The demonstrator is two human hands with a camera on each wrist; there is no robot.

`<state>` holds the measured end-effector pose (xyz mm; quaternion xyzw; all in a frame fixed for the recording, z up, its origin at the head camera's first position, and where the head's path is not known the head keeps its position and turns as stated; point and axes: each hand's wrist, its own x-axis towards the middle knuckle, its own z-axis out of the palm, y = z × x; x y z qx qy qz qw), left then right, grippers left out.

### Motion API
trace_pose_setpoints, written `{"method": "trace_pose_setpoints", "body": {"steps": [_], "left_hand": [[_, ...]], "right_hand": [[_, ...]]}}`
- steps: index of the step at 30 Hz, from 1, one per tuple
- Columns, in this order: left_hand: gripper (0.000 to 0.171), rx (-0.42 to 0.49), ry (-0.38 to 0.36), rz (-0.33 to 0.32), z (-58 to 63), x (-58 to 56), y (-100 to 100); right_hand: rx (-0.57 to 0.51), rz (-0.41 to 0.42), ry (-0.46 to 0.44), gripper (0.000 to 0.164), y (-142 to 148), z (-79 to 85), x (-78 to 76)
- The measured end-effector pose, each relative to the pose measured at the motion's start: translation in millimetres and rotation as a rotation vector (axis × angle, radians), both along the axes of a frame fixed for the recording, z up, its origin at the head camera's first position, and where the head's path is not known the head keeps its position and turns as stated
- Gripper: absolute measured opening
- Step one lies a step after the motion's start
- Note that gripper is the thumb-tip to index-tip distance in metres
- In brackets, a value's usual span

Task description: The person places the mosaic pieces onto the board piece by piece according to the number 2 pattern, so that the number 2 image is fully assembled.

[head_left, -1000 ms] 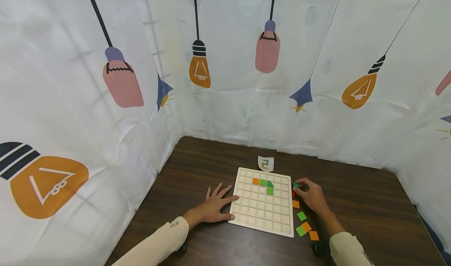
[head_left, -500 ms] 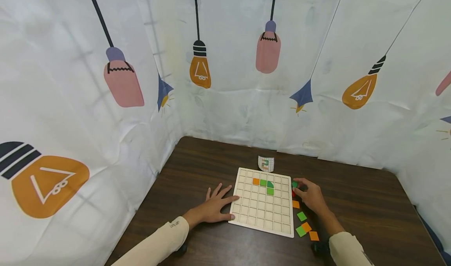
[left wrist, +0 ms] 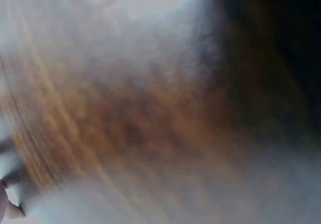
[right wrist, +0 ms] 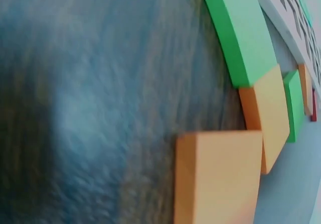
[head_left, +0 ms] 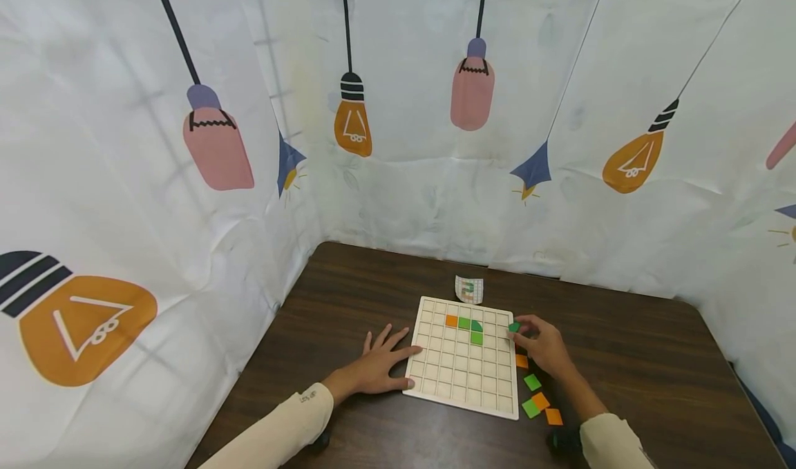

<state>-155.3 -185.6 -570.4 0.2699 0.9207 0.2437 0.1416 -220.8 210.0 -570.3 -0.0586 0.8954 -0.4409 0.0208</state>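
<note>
A pale grid board (head_left: 457,379) lies on the dark wooden table, with an orange tile (head_left: 452,321), two light green tiles (head_left: 477,338) and a dark green curved tile (head_left: 476,325) in its upper cells. My left hand (head_left: 376,369) is spread flat, its thumb and a finger resting on the board's left edge. My right hand (head_left: 547,345) pinches a dark green tile (head_left: 514,327) at the board's right edge. In the left wrist view only blurred table and a bit of the fingers (left wrist: 14,210) show.
Right of the board lie loose orange tiles (head_left: 555,416) and green tiles (head_left: 532,382), some touching or overlapping. A small printed grid card (head_left: 469,289) lies behind the board. A patterned white cloth (head_left: 423,199) hangs behind the table. The right wrist view shows an orange block (right wrist: 225,179) close up.
My right hand has lifted the dark green tile from beside the board and moved it left to the board's right edge. The left hand stays in place.
</note>
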Motion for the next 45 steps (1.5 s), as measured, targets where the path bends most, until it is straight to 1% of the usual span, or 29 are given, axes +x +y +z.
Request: {"method": "trace_pose_setpoints", "body": {"steps": [5,8,14,18,24,34,38,45], "left_hand": [[0.067,0.005,0.006,-0.005,-1.1,0.5,-1],[0.067,0.003,0.009,-0.003,-0.7,0.6,-1],[0.067,0.005,0.009,0.000,1.1,0.2,0],[0.067,0.005,0.007,-0.002,1.2,1.0,-1],[0.067,-0.009,-0.006,-0.005,-1.5,1.5,-1],[0.067,-0.002,0.002,0.001,-2.2,-1.1,-1],[0.067,-0.005,-0.003,0.002,-0.8,-0.3,0],[0.067,-0.011,0.001,0.004,0.2,0.2,0]], "right_hand": [[-0.016,0.021,0.017,0.030,-7,-0.2,5.1],[-0.046,0.029,0.008,0.027,-11,0.2,8.0],[-0.042,0.041,0.003,0.027,-19,3.5,12.7],[-0.052,0.050,-0.006,0.026,-24,1.0,14.9],[-0.097,0.094,-0.022,0.024,-29,-3.8,20.1],[-0.108,0.163,-0.063,0.023,-38,-6.4,22.3],[-0.112,0.193,-0.051,0.023,-41,-7.2,23.7],[-0.093,0.223,0.024,0.022,-47,-11.7,24.9]]}}
